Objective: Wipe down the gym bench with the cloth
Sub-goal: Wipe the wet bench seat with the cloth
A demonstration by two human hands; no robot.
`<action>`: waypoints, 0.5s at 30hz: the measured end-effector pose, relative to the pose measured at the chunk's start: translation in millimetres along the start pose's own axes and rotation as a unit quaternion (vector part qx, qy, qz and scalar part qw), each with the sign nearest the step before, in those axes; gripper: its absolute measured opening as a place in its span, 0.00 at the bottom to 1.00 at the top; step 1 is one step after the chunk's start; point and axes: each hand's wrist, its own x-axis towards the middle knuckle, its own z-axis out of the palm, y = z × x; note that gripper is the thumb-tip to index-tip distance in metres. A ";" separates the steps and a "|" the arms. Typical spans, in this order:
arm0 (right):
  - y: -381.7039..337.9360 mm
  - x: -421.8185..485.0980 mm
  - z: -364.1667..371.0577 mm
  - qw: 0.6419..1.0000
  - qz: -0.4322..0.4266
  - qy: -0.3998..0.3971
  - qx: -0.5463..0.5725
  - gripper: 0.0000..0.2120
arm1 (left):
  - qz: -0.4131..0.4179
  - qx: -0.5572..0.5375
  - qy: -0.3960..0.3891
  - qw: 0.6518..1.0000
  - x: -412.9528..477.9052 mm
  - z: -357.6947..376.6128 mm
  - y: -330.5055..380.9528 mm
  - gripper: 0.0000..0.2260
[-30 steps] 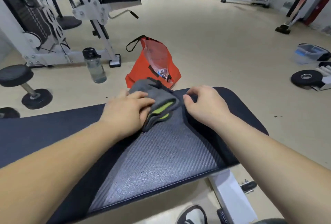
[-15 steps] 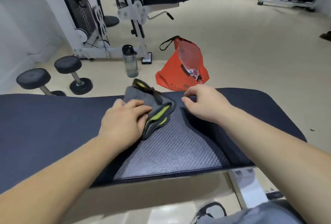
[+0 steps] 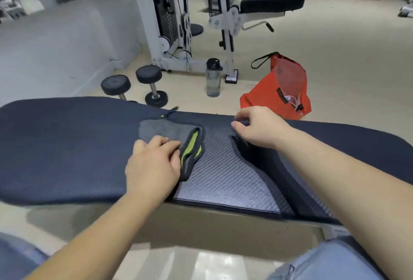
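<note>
The gym bench (image 3: 67,152) is a long dark navy pad with a grey textured panel in its middle, and it crosses the view from left to right. A grey cloth (image 3: 165,130) with black and lime-green trim lies folded on the panel's left edge. My left hand (image 3: 154,165) rests on the cloth's near part, its fingers bent over the fabric and holding it to the pad. My right hand (image 3: 259,127) sits at the bench's far edge to the right of the cloth, fingers and thumb curled on the pad's edge.
Beyond the bench stand a clear water bottle (image 3: 213,78), an orange bag (image 3: 274,92) and two dumbbells (image 3: 134,85) on the beige floor. A white cable machine (image 3: 169,22) with a black padded seat (image 3: 272,1) stands behind them. My knee in jeans (image 3: 330,261) is at the bottom right.
The view has swung left, bringing more of the bench's left end and the dumbbells into sight. My left hand has slid the cloth leftward on the pad; the cloth lies flatter.
</note>
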 end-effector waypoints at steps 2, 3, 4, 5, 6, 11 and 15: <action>-17.9 9.1 8.7 1.000 -0.022 -0.008 -0.012 0.16 | -0.025 0.010 0.014 1.000 -22.7 -4.4 7.9 0.09; -24.7 13.2 13.1 0.999 -0.031 -0.008 -0.018 0.16 | 0.002 -0.001 0.016 1.000 -36.1 -6.0 14.0 0.09; -29.5 16.6 17.5 0.999 -0.037 -0.009 -0.021 0.17 | 0.057 -0.021 0.012 0.998 -48.4 -7.8 17.5 0.10; -32.1 19.1 21.4 0.999 -0.038 -0.013 -0.021 0.17 | 0.134 -0.044 -0.003 0.990 -56.4 -10.9 15.6 0.10; -32.3 21.0 24.1 0.999 -0.035 -0.016 -0.020 0.17 | 0.209 -0.066 -0.021 0.976 -54.0 -15.4 4.9 0.10; -8.7 19.7 18.5 0.998 0.002 0.047 0.041 0.15 | 0.118 0.033 -0.009 0.992 10.7 -16.8 -50.3 0.10; 15.3 13.3 10.9 0.993 0.029 0.094 0.073 0.15 | -0.020 0.123 -0.070 0.990 29.7 0.6 17.5 0.11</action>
